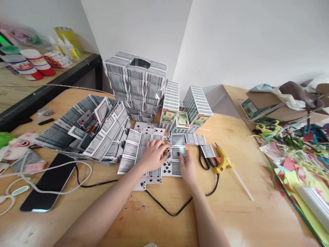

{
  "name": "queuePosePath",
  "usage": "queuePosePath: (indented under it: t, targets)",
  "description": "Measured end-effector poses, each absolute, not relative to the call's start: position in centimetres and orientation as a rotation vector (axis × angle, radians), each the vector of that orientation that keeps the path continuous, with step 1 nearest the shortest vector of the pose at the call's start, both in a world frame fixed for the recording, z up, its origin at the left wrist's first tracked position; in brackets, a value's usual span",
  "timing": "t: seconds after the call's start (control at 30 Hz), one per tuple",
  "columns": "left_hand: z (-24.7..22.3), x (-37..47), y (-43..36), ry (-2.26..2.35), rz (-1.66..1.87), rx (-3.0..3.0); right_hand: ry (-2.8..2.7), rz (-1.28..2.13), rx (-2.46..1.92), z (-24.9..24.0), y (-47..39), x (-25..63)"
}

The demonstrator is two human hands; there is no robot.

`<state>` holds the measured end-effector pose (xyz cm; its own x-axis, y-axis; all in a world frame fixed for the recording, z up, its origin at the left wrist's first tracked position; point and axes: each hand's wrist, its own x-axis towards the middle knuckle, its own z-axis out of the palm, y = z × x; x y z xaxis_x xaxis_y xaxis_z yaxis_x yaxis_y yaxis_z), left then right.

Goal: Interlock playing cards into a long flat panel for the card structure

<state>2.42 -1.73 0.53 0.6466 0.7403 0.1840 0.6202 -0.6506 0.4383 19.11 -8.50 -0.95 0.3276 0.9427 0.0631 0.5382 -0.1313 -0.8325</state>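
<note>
Playing cards lie joined in a flat panel [140,147] on the table, some showing dark patterned backs and others spade faces. My left hand [154,156] rests on the panel with its fingers bent and apart. At the panel's right edge, my right hand [188,168] touches the cards with its thumb, its fingers loosely apart from it; neither hand visibly grips anything. Loose-ended cards, including a five of spades [140,184], stick out at the panel's front. Right of my right hand lie black-handled scissors [204,162], a card covering their blades, and a yellow glue gun [221,161].
Behind stands a tall card-built box [138,80] with a top opening. An open card-built container [102,144] holding cards sits left. Stacked card packs [171,103] stand at the back. A phone [48,185], white cables and a black cord [174,214] cross the table. Craft scraps [305,151] lie right.
</note>
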Motion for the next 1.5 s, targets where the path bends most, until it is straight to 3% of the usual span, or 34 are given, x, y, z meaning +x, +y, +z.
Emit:
queuePosePath:
  t: [1.5]
  targets:
    - [0.28,2.52,-1.61,1.093,0.530,2.542,-1.300,0.740,-1.731,-1.16,-8.13,18.92]
